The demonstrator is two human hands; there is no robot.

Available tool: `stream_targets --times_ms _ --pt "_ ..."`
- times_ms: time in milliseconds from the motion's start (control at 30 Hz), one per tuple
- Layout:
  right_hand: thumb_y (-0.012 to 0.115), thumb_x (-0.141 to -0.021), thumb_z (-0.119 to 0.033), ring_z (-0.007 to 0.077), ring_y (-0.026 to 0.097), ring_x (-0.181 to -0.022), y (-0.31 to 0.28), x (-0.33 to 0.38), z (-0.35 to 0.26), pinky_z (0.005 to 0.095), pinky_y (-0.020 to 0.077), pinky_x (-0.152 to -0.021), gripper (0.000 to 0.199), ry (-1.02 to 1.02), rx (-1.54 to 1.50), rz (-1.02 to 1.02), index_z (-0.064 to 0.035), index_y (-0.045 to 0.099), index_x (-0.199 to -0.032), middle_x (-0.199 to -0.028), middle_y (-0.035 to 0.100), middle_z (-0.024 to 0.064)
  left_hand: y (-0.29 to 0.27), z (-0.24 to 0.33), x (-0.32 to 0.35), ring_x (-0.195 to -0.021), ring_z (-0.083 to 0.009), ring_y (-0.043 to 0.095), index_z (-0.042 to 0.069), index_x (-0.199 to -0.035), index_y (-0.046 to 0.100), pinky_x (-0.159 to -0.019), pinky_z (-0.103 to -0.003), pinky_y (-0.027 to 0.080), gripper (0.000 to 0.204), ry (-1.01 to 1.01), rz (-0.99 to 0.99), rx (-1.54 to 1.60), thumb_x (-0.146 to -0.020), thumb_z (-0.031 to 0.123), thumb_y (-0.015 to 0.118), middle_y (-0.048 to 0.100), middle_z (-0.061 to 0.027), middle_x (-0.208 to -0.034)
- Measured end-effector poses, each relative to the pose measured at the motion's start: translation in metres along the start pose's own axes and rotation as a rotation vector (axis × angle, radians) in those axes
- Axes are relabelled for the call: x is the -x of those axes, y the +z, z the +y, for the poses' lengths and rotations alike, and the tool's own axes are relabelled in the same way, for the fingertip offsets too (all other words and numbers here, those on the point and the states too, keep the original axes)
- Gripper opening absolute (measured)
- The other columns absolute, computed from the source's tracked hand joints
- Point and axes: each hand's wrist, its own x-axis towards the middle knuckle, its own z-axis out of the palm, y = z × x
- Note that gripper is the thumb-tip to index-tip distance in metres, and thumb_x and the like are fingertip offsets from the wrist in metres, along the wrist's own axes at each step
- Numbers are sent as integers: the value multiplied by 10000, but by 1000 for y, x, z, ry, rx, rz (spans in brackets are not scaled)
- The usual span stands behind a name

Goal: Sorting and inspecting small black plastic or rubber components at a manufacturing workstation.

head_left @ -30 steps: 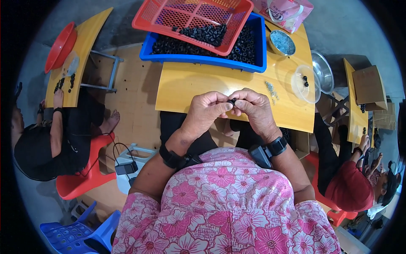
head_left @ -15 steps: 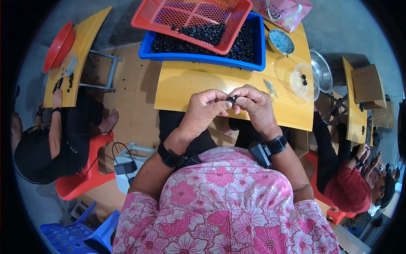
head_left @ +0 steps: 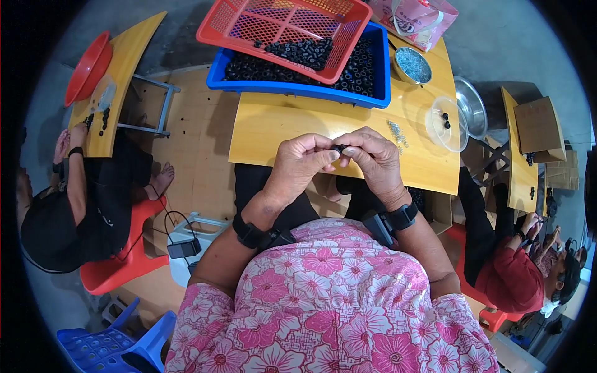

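Between the fingertips of both hands, over the near edge of the yellow table [head_left: 273,127], is a small black ring-like part [head_left: 339,148]. My left hand [head_left: 301,163] pinches it from one side with thumb and forefinger. From the other side, my right hand [head_left: 375,160] grips it the same way. The fingers cover most of the part, so its exact shape is hidden. To the right of my hands, small clear pieces [head_left: 396,133] lie scattered on the tabletop. Further right, a clear plastic dish [head_left: 438,127] has a few black parts [head_left: 446,118] in it.
A blue bin [head_left: 298,87] of black rings stands at the back, with a red mesh basket [head_left: 357,37] tilted on top. Beside it are a metal bowl [head_left: 411,65] of clear pieces and a pink bag [head_left: 423,22]. People sit at other tables on both sides.
My hands keep their pinch on the black part, which has turned slightly between the fingertips. At the left table, a co-worker's hand has moved back toward the table's edge.
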Motion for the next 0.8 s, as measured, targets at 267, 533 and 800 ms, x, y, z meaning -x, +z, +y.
stream_targets --times_ms 267,533,800 --pt "591 -904 -96 130 630 -732 0 4 5 259 502 -700 172 95 -114 14 14 684 -998 -861 621 78 2 4 1 -777 -90 594 -30 -993 608 -715 -220 505 133 34 1 -74 -890 52 627 611 -32 -855" --pt "596 -915 -103 128 631 -756 -5 4 9 275 539 -774 252 395 -680 -79 6 590 -1142 -942 639 64 4 4 0 -748 -80 533 8 -971 676 -663 -210 442 158 250 66 -337 -818 41 695 572 -2 -830" --pt "583 -932 -178 102 615 -759 -9 8 9 270 534 -774 305 551 -741 -203 34 561 -1150 -929 630 46 0 -5 -1 -737 -93 572 23 -957 696 -664 -216 481 201 385 93 -414 -759 2 720 539 -21 -823"
